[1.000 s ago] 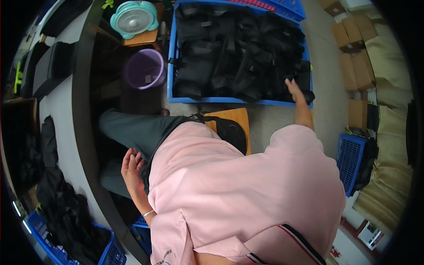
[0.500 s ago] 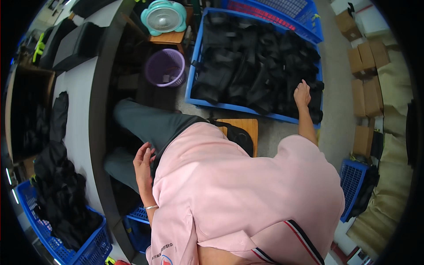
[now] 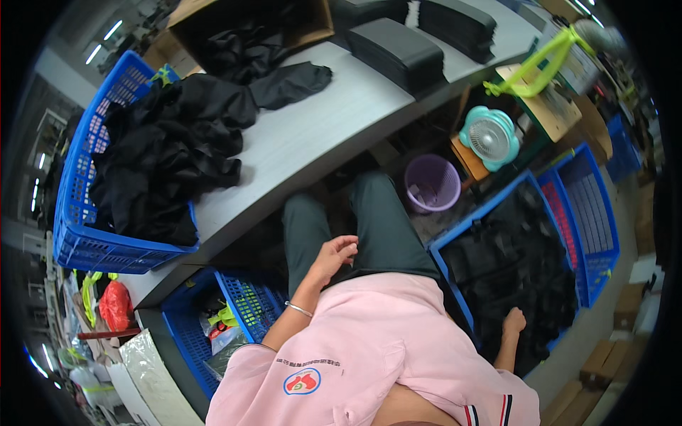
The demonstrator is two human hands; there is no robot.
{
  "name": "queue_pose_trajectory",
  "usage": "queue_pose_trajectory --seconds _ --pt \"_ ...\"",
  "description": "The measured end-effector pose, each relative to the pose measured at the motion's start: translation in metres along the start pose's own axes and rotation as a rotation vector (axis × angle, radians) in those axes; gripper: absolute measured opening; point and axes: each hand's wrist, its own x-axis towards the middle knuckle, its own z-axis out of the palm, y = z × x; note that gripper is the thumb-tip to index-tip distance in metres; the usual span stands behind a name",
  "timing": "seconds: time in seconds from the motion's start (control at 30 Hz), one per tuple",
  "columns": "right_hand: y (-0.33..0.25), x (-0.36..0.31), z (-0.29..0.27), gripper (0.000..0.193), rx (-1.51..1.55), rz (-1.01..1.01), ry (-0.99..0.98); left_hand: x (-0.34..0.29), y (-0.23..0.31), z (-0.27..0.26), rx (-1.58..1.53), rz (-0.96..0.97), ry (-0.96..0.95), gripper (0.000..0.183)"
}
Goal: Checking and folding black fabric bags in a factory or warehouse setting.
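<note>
Blk pcs (image 3: 508, 248) in crate (image 3: 455, 231) nr bin (image 3: 446, 177)

The right bare hand (image 3: 514, 321) has its fingertips hidden, so any grip on the black fabric pieces (image 3: 497, 245) under it cannot be told. Just behind it, the pink short-sleeved shirt (image 3: 362, 319) hides the rest of that arm. Far beyond the left bare hand (image 3: 334, 259), the top edge cuts off a brown cardboard box (image 3: 320, 25).

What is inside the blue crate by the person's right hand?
Black pieces, seemingly fabric, lie piled in the blue crate. The crate's floor and anything under the top pieces are covered.
</note>
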Motion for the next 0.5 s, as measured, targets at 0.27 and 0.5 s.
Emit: queue_pose_trajectory --seconds 0.27,0.5 --pt "-0.331 -0.023 -0.267 0.014 0.631 -1.053 0.681 0.025 0.001 -0.029 -0.209 -0.010 -0.066 0.044" --pt "-0.628 -0.014 -0.415 0.025 1.147 -1.204 0.614 0.017 0.009 -0.057 -0.347 0.024 -0.206 0.053"
